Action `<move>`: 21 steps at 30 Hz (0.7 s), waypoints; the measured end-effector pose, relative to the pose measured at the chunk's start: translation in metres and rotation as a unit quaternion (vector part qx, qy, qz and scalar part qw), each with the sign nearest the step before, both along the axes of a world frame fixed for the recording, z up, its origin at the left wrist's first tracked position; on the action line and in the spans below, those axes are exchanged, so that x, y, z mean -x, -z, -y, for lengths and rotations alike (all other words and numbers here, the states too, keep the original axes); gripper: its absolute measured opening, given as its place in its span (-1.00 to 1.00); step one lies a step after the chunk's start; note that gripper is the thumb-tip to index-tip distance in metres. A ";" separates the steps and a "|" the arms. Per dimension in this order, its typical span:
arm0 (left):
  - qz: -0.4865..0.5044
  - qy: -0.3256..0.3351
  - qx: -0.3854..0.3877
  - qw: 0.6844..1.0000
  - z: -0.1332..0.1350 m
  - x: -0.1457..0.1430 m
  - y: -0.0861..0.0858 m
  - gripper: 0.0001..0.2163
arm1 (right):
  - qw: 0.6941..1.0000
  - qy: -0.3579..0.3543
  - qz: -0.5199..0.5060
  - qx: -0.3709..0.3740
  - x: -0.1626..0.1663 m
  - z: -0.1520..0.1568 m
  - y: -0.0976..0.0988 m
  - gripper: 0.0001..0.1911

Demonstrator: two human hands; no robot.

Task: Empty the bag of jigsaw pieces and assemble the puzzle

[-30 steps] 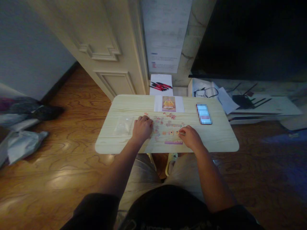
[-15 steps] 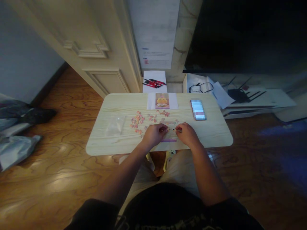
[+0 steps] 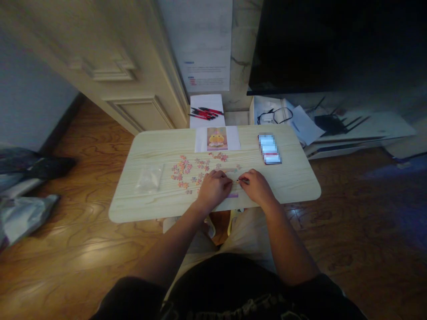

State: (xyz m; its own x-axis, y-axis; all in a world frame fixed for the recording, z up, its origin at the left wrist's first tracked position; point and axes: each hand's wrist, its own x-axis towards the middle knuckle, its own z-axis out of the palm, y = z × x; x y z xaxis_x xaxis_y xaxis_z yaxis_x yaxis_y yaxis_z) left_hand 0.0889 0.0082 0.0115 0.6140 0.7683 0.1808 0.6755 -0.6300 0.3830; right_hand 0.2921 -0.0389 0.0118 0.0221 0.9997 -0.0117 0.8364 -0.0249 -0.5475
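Note:
Close together over the near middle of the table, my left hand (image 3: 214,186) and my right hand (image 3: 256,184) have their fingertips pinched. Each grips a small jigsaw puzzle piece, largely covered by the fingers; dark spots show on the yellowish pieces between them. Below the fingertips lies a purple joined strip of puzzle (image 3: 231,195), partly under my left hand. Another joined strip (image 3: 230,170) shows just beyond the hands. Loose puzzle pieces (image 3: 182,167) in pink and orange are scattered left of my left hand, with more pieces (image 3: 220,156) farther back.
A reference picture (image 3: 216,139) on white paper lies at the table's (image 3: 287,186) far edge. A phone (image 3: 270,149) is at the right, a clear plastic bag (image 3: 149,178) at the left. Red and black pens (image 3: 206,113) rest behind the table, near an open box with a cable (image 3: 283,115).
My fingertips have come closer together, the left ones now nearer the right. The whole view has shifted slightly, putting the table a little farther left.

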 end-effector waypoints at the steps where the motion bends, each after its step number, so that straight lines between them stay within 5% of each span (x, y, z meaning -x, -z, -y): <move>1: 0.001 -0.004 0.006 1.000 0.000 0.000 0.001 -0.84 | 1.000 -0.001 -0.003 -0.002 0.000 0.000 0.001 -0.90; 21: 0.006 -0.027 0.028 0.999 -0.001 -0.001 0.003 -0.83 | 1.000 0.026 -0.004 -0.009 0.012 -0.006 0.006 -0.93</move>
State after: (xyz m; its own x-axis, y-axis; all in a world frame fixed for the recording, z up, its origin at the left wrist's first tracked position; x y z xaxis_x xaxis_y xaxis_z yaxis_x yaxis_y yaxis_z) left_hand 0.0903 0.0097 0.0086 0.5689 0.8098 0.1435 0.7033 -0.5695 0.4255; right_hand 0.2800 -0.0334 0.0054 0.0730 0.9973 0.0057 0.8297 -0.0576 -0.5552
